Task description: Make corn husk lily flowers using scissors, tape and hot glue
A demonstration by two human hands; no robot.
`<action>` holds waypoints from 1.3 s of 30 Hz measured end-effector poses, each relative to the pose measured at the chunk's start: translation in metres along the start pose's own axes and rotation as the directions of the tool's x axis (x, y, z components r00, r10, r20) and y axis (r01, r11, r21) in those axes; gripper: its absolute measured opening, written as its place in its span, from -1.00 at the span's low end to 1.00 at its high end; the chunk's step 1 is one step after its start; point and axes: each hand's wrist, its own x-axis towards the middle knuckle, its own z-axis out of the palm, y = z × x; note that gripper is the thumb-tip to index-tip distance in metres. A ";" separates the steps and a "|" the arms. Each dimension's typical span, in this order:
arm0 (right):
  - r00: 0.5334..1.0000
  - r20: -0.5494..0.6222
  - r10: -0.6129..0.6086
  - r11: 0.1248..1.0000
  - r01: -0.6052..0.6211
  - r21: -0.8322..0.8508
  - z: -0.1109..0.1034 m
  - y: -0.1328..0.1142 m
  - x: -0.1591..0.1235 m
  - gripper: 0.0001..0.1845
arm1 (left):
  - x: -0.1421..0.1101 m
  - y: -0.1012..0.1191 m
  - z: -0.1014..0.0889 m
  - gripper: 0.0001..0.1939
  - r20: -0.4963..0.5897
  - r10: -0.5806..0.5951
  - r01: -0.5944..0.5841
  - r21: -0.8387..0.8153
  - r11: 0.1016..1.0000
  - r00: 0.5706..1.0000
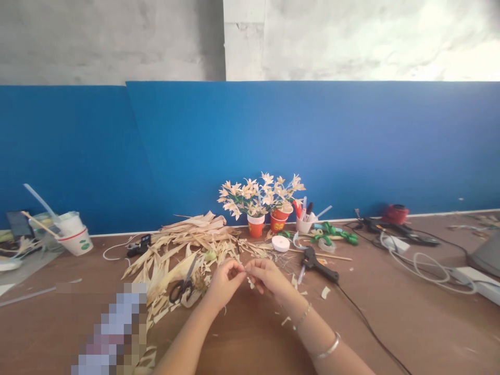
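Head view: nearest, over the bare brown table (250,344), the person's forearms reach forward, a silver bangle (331,348) and a thin bracelet (302,316) on the right one. The left hand (226,281) and the right hand (267,276) meet at the fingertips, each in a narrow pinch. A small pale piece (250,283) shows just under the right fingers, which appear to hold it; whether the left hand grips it too cannot be told.

Left of the hands, black-handled scissors (175,292) lie on a pile of dry pale strips (167,250). To the right rests a black glue gun (321,268), its cable trailing toward the near edge. Just beyond are a white roll (280,243) and some green pieces (332,232).

Farther back, two red-and-orange cups (255,228) stand side by side, with pale flowers (269,192) rising above them. Behind runs a blue partition (273,130), then a grey wall (117,41).
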 end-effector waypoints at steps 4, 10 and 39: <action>1.000 -0.007 -0.016 0.995 0.015 -0.097 0.001 0.001 0.001 -0.68 | -0.002 0.005 -0.004 -0.80 0.050 -0.052 0.056 -0.071 0.996 0.997; 0.999 -0.051 -0.008 0.988 0.000 -0.156 0.003 0.002 0.002 -0.66 | -0.003 0.010 -0.008 -0.72 0.114 -0.246 0.271 -0.423 0.864 0.962; 0.955 -0.263 -0.135 0.990 0.119 -0.079 -0.017 0.012 0.012 -0.68 | 0.008 0.006 -0.032 -0.53 -0.274 -0.274 -0.026 -0.748 0.663 0.922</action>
